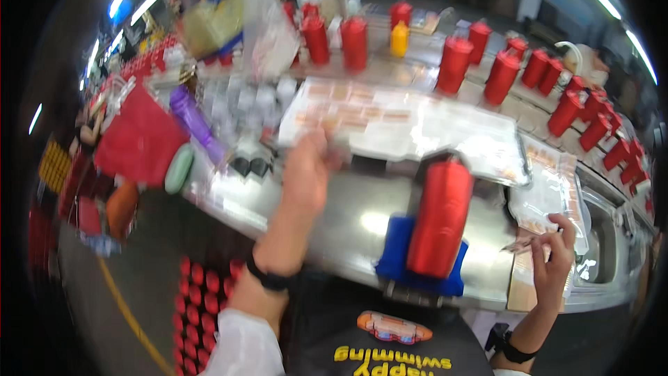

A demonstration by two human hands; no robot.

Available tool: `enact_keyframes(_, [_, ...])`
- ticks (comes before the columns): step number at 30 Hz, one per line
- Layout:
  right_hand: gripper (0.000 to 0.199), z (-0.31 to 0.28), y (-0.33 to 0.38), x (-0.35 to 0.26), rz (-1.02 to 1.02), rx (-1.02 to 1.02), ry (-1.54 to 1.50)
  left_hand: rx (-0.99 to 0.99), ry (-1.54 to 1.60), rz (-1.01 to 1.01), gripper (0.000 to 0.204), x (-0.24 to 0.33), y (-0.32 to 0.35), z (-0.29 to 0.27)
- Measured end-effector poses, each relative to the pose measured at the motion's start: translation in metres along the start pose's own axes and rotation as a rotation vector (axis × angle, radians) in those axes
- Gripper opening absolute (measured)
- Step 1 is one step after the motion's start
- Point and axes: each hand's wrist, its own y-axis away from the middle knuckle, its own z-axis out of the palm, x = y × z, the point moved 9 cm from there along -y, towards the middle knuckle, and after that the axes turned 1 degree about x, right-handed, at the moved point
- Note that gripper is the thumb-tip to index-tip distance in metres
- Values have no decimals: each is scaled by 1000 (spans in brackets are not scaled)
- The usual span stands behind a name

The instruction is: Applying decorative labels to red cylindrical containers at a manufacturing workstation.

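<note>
A long metal surface (pixel 362 219) runs across the view, crowded along its far edge with upright red bottles (pixel 456 63) and one yellow bottle (pixel 399 38) among them. More red bottles curve away down the right side, and a crate of red caps (pixel 198 306) shows below the near edge on the left. On the left end lie a purple bottle (pixel 193 122) on its side, a red bag or cloth (pixel 139 141) and a pale green oval object (pixel 179 169). In the middle of the surface are clear plastic sheets of stickers (pixel 390 122), pale with small orange-pink patches; the picture is blurred, so their detail cannot be read.

Closest to the person, a large red bottle (pixel 440 217) stands tilted on a blue holder (pixel 396 254) at the near edge, between the two arms.

The left hand (pixel 306 174) is raised over the surface at the near-left corner of the sticker sheets, fingers curled at the sheet's edge; motion blur hides whether its grip is really closed on it. A black band sits on that wrist.

The right hand (pixel 553 261), well apart to the right of the red bottle, pinches a small label strip (pixel 520 244) between thumb and fingertips, just beside another clear packet of stickers (pixel 550 191).
</note>
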Motion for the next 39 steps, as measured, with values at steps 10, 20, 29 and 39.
enact_keyframes(10, [15,-30,-16,-28,-112,40,-161,-835,-1150,295,85,-77,157,105])
enact_keyframes(20, [18,-14,-37,-46,-182,-1,-246,-752,-1327,645,101,-93,154,101])
enact_keyframes(29, [18,-5,-36,-40,-163,-21,-295,-826,-1276,467,100,-105,149,90])
enact_keyframes(39, [18,-23,-24,-36,-181,4,-281,-161,-582,779,67,129,70,41])
